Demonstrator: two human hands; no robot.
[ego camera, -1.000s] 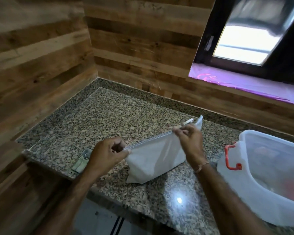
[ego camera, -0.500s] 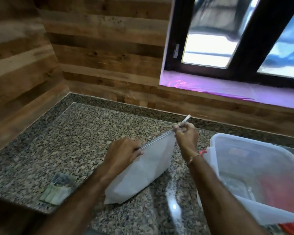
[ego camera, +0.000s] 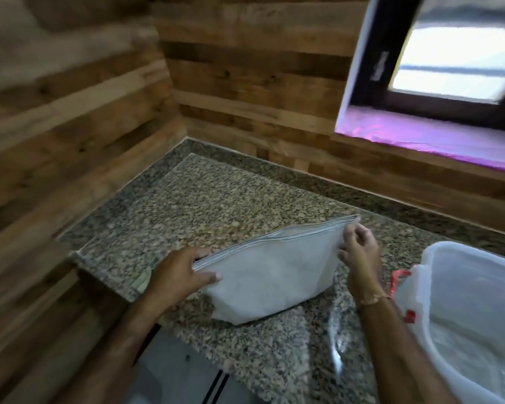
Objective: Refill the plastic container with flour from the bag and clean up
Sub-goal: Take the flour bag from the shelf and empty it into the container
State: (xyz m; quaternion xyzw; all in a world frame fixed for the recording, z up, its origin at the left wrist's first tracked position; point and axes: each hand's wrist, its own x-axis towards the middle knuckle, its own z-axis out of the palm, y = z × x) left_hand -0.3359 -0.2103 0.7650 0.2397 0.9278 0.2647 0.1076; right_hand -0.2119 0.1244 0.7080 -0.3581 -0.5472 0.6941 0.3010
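Note:
A white zip-top flour bag (ego camera: pixel 271 272) stands tilted on the speckled granite counter (ego camera: pixel 204 205), its sealed strip running from lower left up to the right. My left hand (ego camera: pixel 181 275) grips the bag's left end, thumb on the front face. My right hand (ego camera: pixel 359 246) pinches the bag's upper right corner near the zip. The translucent plastic container (ego camera: pixel 473 310) with a red handle clip sits at the right edge of the view, open, with pale flour visible inside.
Wooden plank walls close the counter at the left and back. A window with a purple sill (ego camera: pixel 432 141) is at upper right. A small folded greenish packet (ego camera: pixel 142 282) lies at the counter's left edge, partly behind my left wrist. The counter's front edge drops off below.
My left hand has slid back to the bag's left end and my right hand has dropped from the strip's tip to the corner. The camera view has swung left and blurred.

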